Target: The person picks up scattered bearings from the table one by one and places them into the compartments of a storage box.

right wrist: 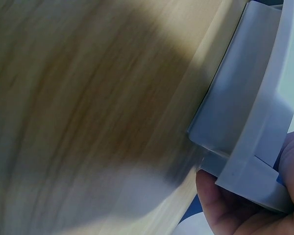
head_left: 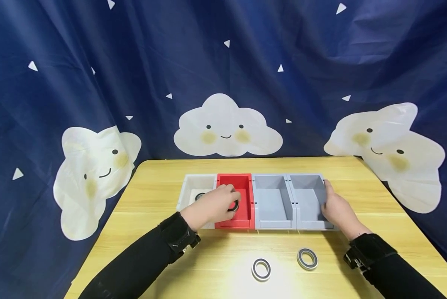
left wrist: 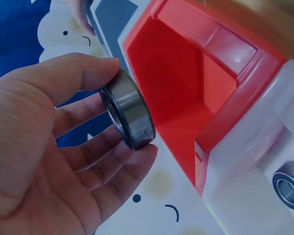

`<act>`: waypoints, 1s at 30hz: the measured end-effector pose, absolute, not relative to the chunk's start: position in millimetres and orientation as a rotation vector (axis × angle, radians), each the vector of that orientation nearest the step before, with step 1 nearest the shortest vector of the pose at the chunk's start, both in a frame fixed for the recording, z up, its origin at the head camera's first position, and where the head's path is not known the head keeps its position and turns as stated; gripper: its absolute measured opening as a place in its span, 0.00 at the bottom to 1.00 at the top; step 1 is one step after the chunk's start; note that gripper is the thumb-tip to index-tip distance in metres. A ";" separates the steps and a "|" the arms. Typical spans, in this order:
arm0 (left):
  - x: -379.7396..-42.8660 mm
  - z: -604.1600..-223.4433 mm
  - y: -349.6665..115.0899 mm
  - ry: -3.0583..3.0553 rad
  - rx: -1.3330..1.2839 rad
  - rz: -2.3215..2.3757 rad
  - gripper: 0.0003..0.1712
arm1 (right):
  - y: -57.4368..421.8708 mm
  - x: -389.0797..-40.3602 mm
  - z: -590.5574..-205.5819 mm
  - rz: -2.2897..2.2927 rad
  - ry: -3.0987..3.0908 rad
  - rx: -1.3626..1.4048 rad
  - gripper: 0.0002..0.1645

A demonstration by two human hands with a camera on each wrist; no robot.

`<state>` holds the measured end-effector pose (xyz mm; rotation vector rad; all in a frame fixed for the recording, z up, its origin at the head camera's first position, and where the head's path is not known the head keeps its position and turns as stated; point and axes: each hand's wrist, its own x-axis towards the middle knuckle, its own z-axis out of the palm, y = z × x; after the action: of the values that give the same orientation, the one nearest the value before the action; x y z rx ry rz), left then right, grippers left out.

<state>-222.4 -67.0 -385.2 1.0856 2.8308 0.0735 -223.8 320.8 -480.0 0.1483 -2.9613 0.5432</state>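
Observation:
My left hand (head_left: 213, 206) is over the red bin (head_left: 234, 224), pinching a ball bearing (left wrist: 137, 113) between thumb and fingertips. In the left wrist view the bearing is tilted on edge at the bin's opening. Inside the white bin (head_left: 184, 195) at the left end lies another bearing (left wrist: 288, 188), partly behind my left hand in the head view. My right hand (head_left: 339, 211) grips the outer side wall of the rightmost grey bin (right wrist: 245, 88), thumb on the inside and fingers outside. The middle grey bin (head_left: 275, 224) stands beside it and holds nothing visible.
Two loose bearings lie on the wooden table in front of the bins: one ring (head_left: 261, 279) near the middle, a second ring (head_left: 307, 268) to its right. The bins stand side by side in one row. A dark blue curtain (head_left: 223, 74) hangs behind the table.

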 end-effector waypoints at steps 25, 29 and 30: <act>-270.8 -414.9 -38.7 2.779 0.908 0.127 0.23 | 320.5 -223.7 -480.8 0.528 -2.975 0.110 0.50; -275.8 -422.9 -35.3 2.772 0.863 0.126 0.25 | 319.6 -222.9 -480.7 0.527 -2.968 0.116 0.50; -277.0 -424.9 -34.7 2.771 0.850 0.126 0.26 | 319.3 -222.6 -480.5 0.527 -2.967 0.116 0.50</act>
<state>-277.0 -34.7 -424.9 0.8505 2.7707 0.1264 -222.6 319.3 -480.5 0.1164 -2.9666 0.5270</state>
